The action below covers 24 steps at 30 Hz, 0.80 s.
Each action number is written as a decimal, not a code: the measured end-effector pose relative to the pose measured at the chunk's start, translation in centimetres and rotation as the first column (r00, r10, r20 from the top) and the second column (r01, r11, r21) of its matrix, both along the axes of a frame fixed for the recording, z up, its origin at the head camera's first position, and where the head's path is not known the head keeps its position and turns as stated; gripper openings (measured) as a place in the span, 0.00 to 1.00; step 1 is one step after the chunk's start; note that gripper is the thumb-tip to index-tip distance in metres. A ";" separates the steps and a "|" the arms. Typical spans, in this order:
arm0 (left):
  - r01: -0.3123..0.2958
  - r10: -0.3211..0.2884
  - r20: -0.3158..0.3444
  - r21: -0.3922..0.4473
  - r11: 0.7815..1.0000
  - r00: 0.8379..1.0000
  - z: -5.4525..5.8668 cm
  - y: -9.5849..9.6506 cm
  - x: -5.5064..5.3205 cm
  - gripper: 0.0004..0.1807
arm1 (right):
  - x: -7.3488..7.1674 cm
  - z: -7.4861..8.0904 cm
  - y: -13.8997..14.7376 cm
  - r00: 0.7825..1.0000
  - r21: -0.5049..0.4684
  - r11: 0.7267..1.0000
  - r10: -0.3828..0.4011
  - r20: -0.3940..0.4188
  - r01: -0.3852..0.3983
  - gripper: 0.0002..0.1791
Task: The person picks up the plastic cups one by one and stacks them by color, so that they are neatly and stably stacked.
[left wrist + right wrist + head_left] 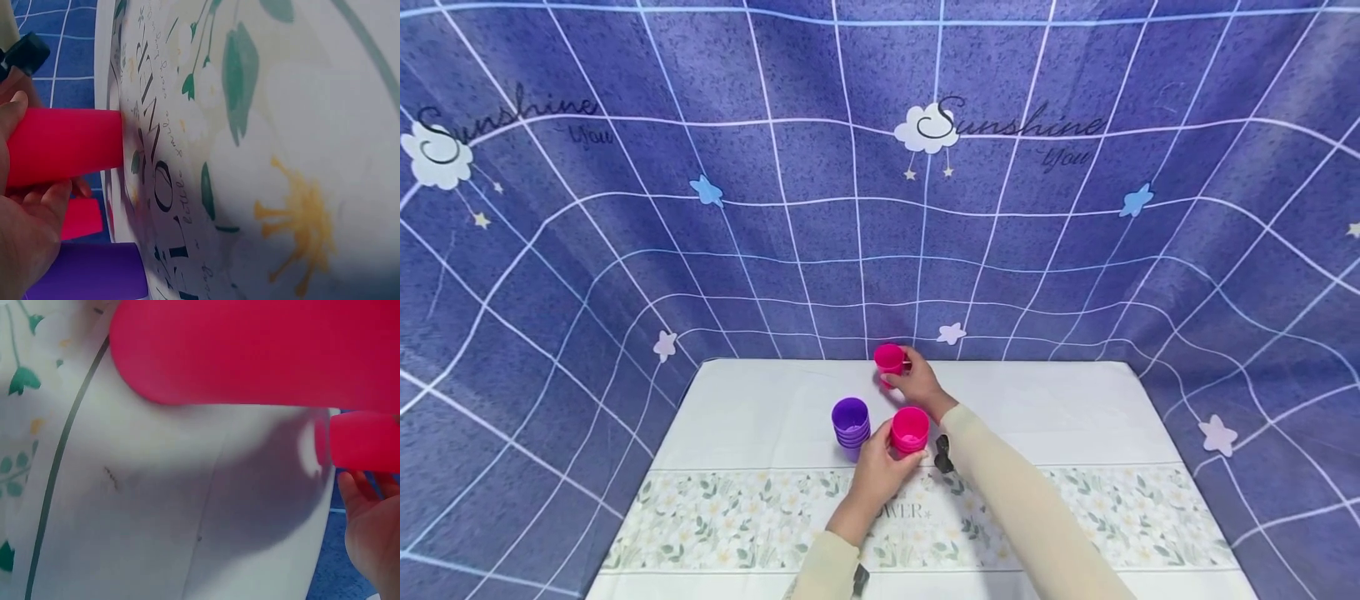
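Observation:
My left hand grips a stack of pink cups near the middle of the table, thumb on one side and fingers on the other. The stack stands upright and fills the top of the right wrist view. Farther back, close to the table's far edge, my right hand holds another pink cup from its right side. Whether that cup touches the table I cannot tell. A stack of purple cups stands upright just left of the pink stack, partly hidden by my left hand.
The white table has a flower-printed band across its near part. A blue-purple curtain with a grid pattern hangs behind the table and along both sides. Dark straps sit on the wrists.

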<state>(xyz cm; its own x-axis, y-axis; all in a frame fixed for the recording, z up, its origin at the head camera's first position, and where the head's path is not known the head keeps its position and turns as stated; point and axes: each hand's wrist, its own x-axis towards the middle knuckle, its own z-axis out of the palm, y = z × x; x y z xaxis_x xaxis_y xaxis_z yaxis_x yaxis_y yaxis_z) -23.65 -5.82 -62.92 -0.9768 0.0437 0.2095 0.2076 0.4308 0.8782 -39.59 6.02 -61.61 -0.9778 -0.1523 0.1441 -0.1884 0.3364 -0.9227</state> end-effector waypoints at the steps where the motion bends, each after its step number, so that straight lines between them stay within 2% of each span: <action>1: 0.000 0.000 0.001 0.000 1.000 1.000 0.0 0.0 0.0 0.37 | 0.2 0.2 0.2 0.999 0.004 1.000 -0.003 -0.032 0.003 0.33; 4: -0.001 0.001 0.001 -0.005 1.000 1.000 -0.1 0.0 0.0 0.37 | 0.9 1.0 0.6 0.996 -0.011 1.000 -0.017 -0.083 0.016 0.33; 12: -0.003 0.003 -0.022 -0.023 1.000 1.000 -0.4 0.1 -0.2 0.36 | 1.8 2.3 1.8 0.999 -0.076 0.996 -0.052 -0.015 0.051 0.35; 20: -0.022 0.022 -0.005 -0.012 1.000 1.000 -0.4 0.1 -0.1 0.35 | 3.4 3.8 2.9 0.999 -0.137 0.990 -0.043 -0.026 0.039 0.33; 24: -0.015 0.015 0.007 -0.004 1.000 1.000 -0.2 0.2 -0.1 0.36 | 4.3 4.8 3.3 0.997 -0.166 0.986 -0.042 -0.062 0.031 0.33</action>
<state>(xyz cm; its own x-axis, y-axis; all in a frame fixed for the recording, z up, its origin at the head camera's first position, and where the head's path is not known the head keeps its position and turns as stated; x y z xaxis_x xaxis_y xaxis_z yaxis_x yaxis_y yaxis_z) -23.75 -5.60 -63.15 -0.9789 0.0296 0.2023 0.1946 0.4376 0.8779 -35.28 9.35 -56.78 -0.9699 -0.0856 0.2278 -0.2403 0.1887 -0.9522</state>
